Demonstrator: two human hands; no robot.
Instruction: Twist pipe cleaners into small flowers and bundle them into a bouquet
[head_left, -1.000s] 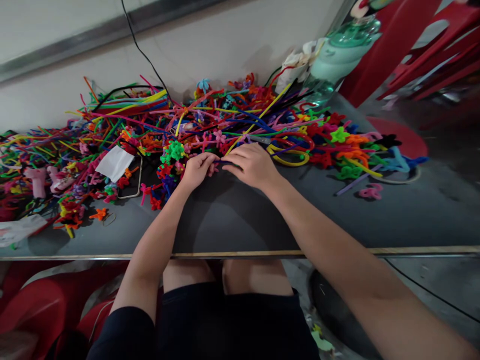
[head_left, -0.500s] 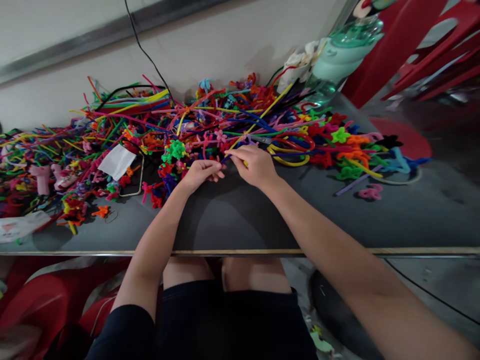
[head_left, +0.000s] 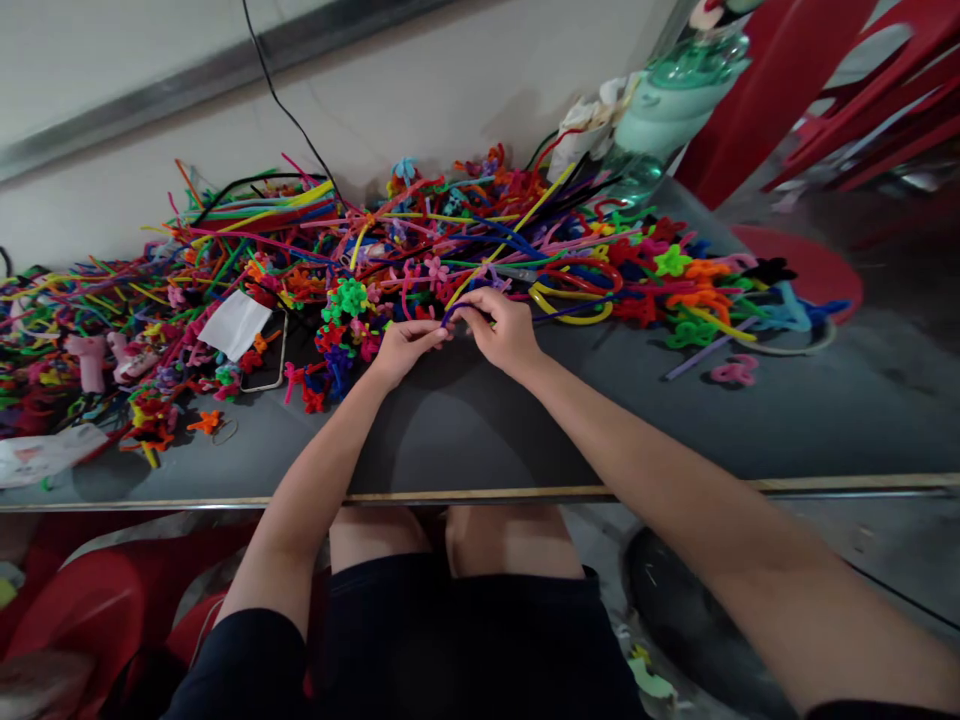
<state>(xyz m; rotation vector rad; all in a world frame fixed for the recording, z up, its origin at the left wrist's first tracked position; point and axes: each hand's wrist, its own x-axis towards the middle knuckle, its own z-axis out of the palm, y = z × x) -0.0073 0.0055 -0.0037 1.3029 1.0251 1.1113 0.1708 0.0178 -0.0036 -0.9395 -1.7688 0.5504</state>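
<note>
My left hand [head_left: 405, 345] and my right hand [head_left: 504, 325] meet at the near edge of a big heap of coloured pipe cleaners [head_left: 420, 240] on a dark grey table [head_left: 480, 430]. Both pinch a thin purple pipe cleaner [head_left: 453, 313] that bends into a small arch between the fingertips. Its right part runs on under my right hand toward a yellow loop [head_left: 570, 308]. Small twisted flower shapes, among them a green one [head_left: 349, 298], lie just left of my left hand.
A white paper slip [head_left: 234, 324] lies on a phone [head_left: 267, 362] at the left. A pale green bottle [head_left: 667, 100] stands at the back right beside red plastic chairs [head_left: 825, 90]. A black cable [head_left: 289, 110] runs down the wall. The table's front edge [head_left: 480, 494] sits above my knees.
Both hands lifted slightly from the table and drew together. The purple pipe cleaner, first flat under the fingers, now arches up between the fingertips.
</note>
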